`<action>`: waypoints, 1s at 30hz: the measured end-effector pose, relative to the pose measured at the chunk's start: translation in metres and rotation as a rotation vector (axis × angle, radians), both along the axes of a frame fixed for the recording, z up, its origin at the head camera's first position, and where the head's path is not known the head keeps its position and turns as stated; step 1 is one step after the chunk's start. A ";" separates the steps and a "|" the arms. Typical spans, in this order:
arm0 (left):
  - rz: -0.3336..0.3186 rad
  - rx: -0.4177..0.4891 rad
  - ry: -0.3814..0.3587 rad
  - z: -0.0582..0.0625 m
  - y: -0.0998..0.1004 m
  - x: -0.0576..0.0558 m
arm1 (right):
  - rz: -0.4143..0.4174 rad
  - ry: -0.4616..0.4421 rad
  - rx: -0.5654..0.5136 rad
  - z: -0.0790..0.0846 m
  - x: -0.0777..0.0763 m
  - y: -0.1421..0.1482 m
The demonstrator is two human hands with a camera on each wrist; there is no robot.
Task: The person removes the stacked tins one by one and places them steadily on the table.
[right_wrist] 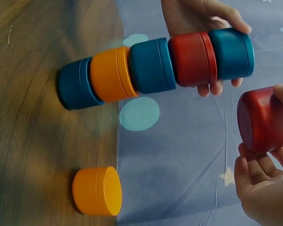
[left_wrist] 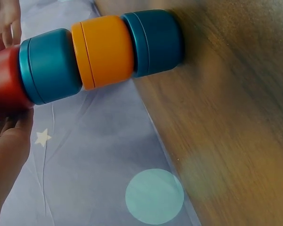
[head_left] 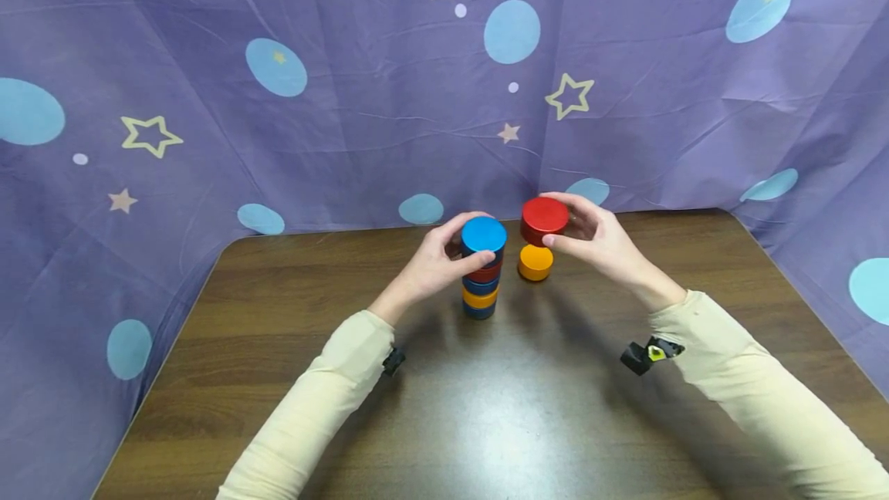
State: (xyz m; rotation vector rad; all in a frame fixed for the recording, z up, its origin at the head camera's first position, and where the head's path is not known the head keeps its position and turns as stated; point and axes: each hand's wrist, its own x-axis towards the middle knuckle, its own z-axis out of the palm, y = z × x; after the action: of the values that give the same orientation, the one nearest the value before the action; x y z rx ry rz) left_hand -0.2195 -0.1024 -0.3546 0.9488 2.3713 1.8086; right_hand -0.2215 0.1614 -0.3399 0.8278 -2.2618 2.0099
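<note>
A tower of round lidded tins stands on the table: from the bottom blue (right_wrist: 78, 84), orange (right_wrist: 111, 74), blue (right_wrist: 151, 66), red (right_wrist: 193, 59) and blue (head_left: 484, 234). My left hand (head_left: 439, 259) grips the top of the tower, its thumb on the near side of the uppermost blue tin and its fingers behind. To the right, my right hand (head_left: 606, 244) holds another red tin (head_left: 545, 219) in the air between thumb and fingers, level with the tower's top. A single orange tin (head_left: 535, 263) sits on the table below it.
The brown wooden table (head_left: 278, 346) ends at a purple patterned curtain (head_left: 375, 130), close behind the tins. A dark wrist camera (head_left: 637, 358) hangs under the right sleeve, and another dark device (head_left: 393, 361) is at the left cuff.
</note>
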 end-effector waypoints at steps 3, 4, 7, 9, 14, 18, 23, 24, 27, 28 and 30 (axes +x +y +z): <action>-0.003 -0.009 0.008 0.000 0.001 0.001 | -0.005 -0.006 0.006 -0.001 -0.001 0.003; -0.004 -0.006 0.010 0.000 0.001 0.001 | -0.006 -0.008 0.006 -0.001 -0.002 0.003; 0.001 0.000 0.017 -0.001 0.001 0.000 | -0.007 -0.016 0.005 -0.002 -0.002 0.005; 0.004 0.009 0.017 -0.001 0.000 -0.001 | -0.008 -0.020 0.003 -0.003 -0.002 0.006; -0.004 0.041 0.013 -0.002 -0.001 -0.002 | -0.011 -0.020 -0.008 -0.008 -0.003 0.010; -0.007 0.048 0.015 -0.003 -0.002 -0.002 | -0.020 -0.021 -0.013 -0.013 -0.003 0.013; -0.004 0.048 0.003 -0.002 -0.001 -0.001 | -0.039 -0.038 -0.011 -0.020 -0.003 0.017; -0.002 0.050 0.000 -0.002 -0.001 -0.001 | -0.042 -0.040 -0.009 -0.022 -0.003 0.018; 0.004 0.050 -0.004 -0.001 -0.001 -0.001 | -0.058 -0.052 -0.005 -0.027 -0.004 0.020; 0.004 0.049 -0.005 -0.001 -0.001 -0.002 | -0.061 -0.055 -0.007 -0.029 -0.005 0.021; 0.001 0.050 -0.006 -0.002 -0.002 -0.002 | -0.065 -0.064 -0.016 -0.033 -0.006 0.023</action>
State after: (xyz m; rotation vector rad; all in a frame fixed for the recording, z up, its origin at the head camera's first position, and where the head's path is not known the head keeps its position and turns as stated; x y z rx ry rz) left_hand -0.2217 -0.1041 -0.3564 0.9454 2.3344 1.8763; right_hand -0.2274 0.1844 -0.3729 0.6891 -2.2710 2.0515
